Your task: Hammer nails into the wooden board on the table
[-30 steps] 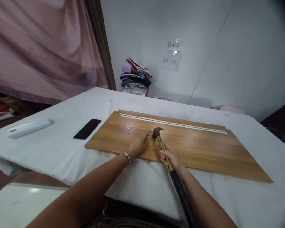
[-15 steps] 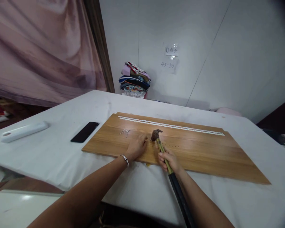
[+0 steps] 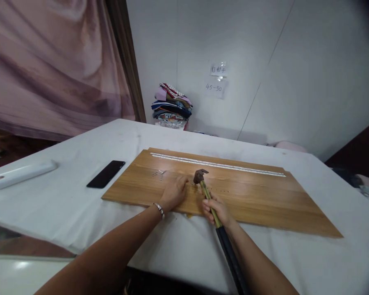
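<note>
Head view: clenching right grip (image 3: 215,209) around the hammer (image 3: 199,176), partway up the yellow-green handle, with the black end pointing back past the desk's near edge. Holding the hammer head low over the wooden board (image 3: 264,200), left of its middle; can't tell if touching. Curling left grip (image 3: 175,191) on the board just left of the hammer head, wearing bracelet (image 3: 159,209); can't tell if pinching something or released. Seeing loose nails (image 3: 160,174) on the board toward its left end, and a row of small dark marks (image 3: 224,191) right of the hammer head. Running two pale strips (image 3: 218,164) along the board's far edge. Resting the board flat on the white-covered desk (image 3: 61,205), between near and far edges. Spotting phone (image 3: 106,174) just left of the board, white handle-like piece (image 3: 24,174) by the desk's left edge. Viewing stacked cloths (image 3: 172,106) beyond the far edge, nearer the far-left corner, and handwritten papers (image 3: 214,88) on the wall.
</note>
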The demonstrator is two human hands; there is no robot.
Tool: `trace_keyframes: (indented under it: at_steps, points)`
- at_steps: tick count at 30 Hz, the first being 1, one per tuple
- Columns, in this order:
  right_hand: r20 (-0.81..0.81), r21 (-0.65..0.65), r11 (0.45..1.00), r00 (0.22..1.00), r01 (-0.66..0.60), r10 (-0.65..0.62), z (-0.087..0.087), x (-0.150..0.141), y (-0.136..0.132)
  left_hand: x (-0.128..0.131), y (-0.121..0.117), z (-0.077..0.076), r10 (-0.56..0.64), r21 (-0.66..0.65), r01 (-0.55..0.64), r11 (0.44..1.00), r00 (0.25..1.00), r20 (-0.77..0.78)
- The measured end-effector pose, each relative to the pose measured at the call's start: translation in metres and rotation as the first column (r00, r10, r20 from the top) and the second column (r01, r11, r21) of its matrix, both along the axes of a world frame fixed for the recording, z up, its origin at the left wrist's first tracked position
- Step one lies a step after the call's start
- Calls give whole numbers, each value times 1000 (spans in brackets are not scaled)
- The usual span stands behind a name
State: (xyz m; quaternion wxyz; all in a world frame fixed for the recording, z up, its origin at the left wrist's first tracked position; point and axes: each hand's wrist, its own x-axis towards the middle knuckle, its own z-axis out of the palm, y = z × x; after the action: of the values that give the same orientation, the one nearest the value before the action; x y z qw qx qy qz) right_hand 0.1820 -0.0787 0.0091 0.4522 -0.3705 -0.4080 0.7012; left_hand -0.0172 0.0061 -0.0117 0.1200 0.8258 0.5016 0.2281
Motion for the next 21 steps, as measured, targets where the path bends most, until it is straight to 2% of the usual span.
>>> trace_keyframes:
  at_steps: [7, 17, 21]
  points:
    - [3, 5, 1000, 1000, 1, -1, -11, 5, 5, 2, 5, -5, 3, 7, -3, 1000, 1000, -25]
    - [1, -20, 1000, 1000, 16, -16, 7, 5, -3, 3, 1, 3, 14, -31, -16, 999, 999, -43]
    - [8, -21, 1000, 1000, -2, 2, 7, 4, -3, 3, -1, 6, 18, -51, -20, 998, 999, -50]
